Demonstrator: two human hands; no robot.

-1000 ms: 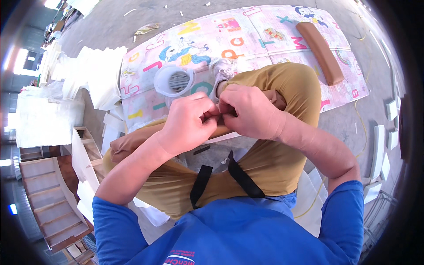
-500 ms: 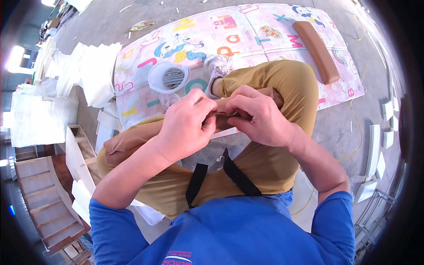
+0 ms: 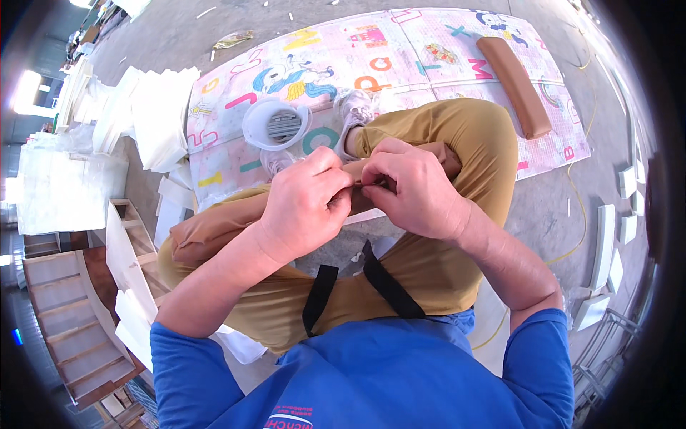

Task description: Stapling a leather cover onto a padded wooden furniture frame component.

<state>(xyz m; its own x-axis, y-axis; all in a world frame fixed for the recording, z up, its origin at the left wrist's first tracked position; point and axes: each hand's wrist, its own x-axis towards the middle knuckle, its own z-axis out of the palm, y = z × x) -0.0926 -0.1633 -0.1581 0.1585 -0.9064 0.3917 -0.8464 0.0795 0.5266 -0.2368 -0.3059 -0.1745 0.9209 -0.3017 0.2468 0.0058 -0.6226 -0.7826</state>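
Note:
Across my thighs lies a long brown leather-like padded piece, its left end wrinkled and loose. My left hand is closed in a pinch on its near edge, around the middle of its length. Beside it, my right hand pinches the same edge, with the fingertips of both hands almost touching. The fingers hide the exact spot they grip. Past my feet, a white bucket holds several grey strip-like pieces. A smooth brown padded bar rests on the patterned mat at the far right.
White foam sheets are stacked at the left, near wooden frames. White blocks lie on the floor at the right, by a metal rack. A yellow cord runs along the floor. Two black straps hang at my waist.
Both hands have drawn slightly closer together along the brown piece's edge, and the gap between their fingertips has narrowed. The piece stays across my thighs.

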